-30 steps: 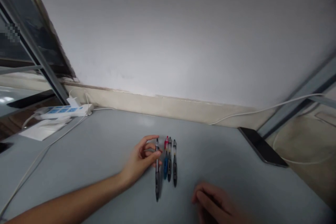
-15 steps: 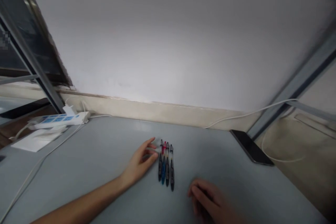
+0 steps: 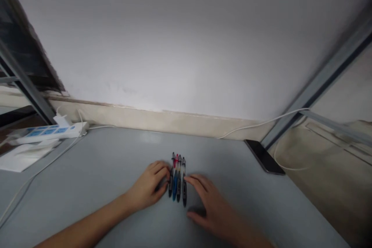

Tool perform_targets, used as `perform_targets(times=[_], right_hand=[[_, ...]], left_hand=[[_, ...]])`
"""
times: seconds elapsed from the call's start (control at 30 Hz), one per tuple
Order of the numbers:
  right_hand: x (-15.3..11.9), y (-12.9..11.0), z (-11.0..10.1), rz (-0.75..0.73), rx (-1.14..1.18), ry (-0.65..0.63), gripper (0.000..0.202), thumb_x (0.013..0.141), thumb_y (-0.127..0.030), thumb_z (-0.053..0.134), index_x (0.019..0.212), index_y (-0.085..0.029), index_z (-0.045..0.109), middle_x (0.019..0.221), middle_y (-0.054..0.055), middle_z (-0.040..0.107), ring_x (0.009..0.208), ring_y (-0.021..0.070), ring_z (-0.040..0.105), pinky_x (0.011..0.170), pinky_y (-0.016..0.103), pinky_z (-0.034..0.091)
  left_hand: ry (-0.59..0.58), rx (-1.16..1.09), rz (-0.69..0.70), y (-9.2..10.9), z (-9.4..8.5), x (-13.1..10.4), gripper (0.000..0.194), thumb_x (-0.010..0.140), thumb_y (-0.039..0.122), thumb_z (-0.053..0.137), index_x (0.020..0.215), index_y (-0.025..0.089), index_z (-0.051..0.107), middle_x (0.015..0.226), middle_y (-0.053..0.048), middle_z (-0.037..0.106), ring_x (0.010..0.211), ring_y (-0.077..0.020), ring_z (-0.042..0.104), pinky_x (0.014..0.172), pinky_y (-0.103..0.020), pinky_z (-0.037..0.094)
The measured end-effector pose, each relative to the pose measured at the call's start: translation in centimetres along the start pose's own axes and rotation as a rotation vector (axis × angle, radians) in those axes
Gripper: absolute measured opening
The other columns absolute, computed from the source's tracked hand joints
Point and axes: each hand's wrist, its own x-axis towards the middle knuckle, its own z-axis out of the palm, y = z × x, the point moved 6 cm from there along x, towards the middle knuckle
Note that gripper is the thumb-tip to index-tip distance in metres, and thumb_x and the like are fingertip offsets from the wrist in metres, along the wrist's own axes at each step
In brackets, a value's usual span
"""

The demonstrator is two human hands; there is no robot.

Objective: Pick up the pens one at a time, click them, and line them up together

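Several click pens lie side by side on the grey table, roughly pointing away from me. The leftmost black pen (image 3: 170, 186) is beside a blue-gripped pen with a red top (image 3: 174, 188), then another black pen (image 3: 178, 190). Slightly apart on the right is the rightmost black pen (image 3: 184, 193). My left hand (image 3: 149, 186) rests at the left of the row, fingers bent and thumb apart, fingertips at the leftmost pen. On the other side, my right hand (image 3: 210, 205) has thumb and fingers spread, its index fingertip at the rightmost pen. Neither hand grips a pen.
A phone (image 3: 264, 157) lies near the table's right edge. At the left are a white power strip (image 3: 52, 132), white paper (image 3: 23, 157) and a cable (image 3: 43, 168) running toward me. A wall (image 3: 186, 66) rises behind the table (image 3: 116, 155), with metal posts on both sides.
My right hand has moved up and left to the rightmost pen, its fingers opening out. My left hand's fingers have bent in against the leftmost pen. The view has shifted slightly right.
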Motion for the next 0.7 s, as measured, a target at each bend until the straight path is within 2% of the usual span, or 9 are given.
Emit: perform_targets(times=[0.1, 0.2, 0.3, 0.47, 0.7], right_hand=[[0.3, 0.5, 0.4, -0.018, -0.063, -0.054, 0.092, 0.073, -0.016, 0.082, 0.158, -0.016, 0.044, 0.162, 0.02, 0.045, 0.148, 0.0387, 0.039, 0.124, 0.057, 0.028], [0.3, 1.2, 0.2, -0.063, -0.103, -0.083, 0.09, 0.076, -0.019, 0.084, 0.157, -0.02, 0.046, 0.163, 0.017, 0.045, 0.148, 0.0364, 0.04, 0.124, 0.054, 0.031], [0.3, 1.6, -0.1, -0.099, -0.133, -0.087, 0.092, 0.073, -0.021, 0.088, 0.156, -0.016, 0.049, 0.16, 0.02, 0.048, 0.146, 0.0376, 0.043, 0.123, 0.054, 0.032], [0.2, 1.4, -0.4, -0.144, -0.158, -0.076, 0.077, 0.079, -0.019, 0.085, 0.15, -0.017, 0.055, 0.154, 0.019, 0.055, 0.142, 0.0343, 0.049, 0.12, 0.049, 0.037], [-0.3, 1.1, -0.8, -0.227, -0.194, -0.028, 0.071, 0.077, -0.021, 0.087, 0.143, -0.014, 0.061, 0.144, 0.02, 0.063, 0.133, 0.0349, 0.057, 0.115, 0.05, 0.045]], left_hand=[[-0.037, 0.035, 0.049, 0.8, 0.4, 0.0, 0.024, 0.082, 0.006, 0.058, 0.099, 0.022, 0.061, 0.109, -0.01, 0.068, 0.105, -0.0293, 0.06, 0.096, -0.047, 0.05], [-0.066, 0.061, 0.113, 1.6, 0.8, -0.1, 0.028, 0.085, 0.007, 0.057, 0.108, 0.023, 0.06, 0.112, -0.01, 0.069, 0.109, -0.029, 0.062, 0.101, -0.047, 0.05], [-0.103, 0.052, 0.172, 2.4, 1.2, -0.2, 0.033, 0.086, 0.006, 0.056, 0.114, 0.023, 0.06, 0.116, -0.011, 0.07, 0.113, -0.0285, 0.062, 0.104, -0.047, 0.049], [-0.173, 0.059, 0.252, 3.1, 1.8, -0.3, 0.044, 0.088, 0.004, 0.054, 0.127, 0.024, 0.056, 0.128, -0.012, 0.068, 0.123, -0.0292, 0.06, 0.111, -0.048, 0.046], [-0.192, 0.081, 0.324, 3.9, 1.8, -0.6, 0.048, 0.09, 0.004, 0.052, 0.134, 0.023, 0.055, 0.126, -0.013, 0.068, 0.118, -0.0293, 0.062, 0.105, -0.047, 0.051]])
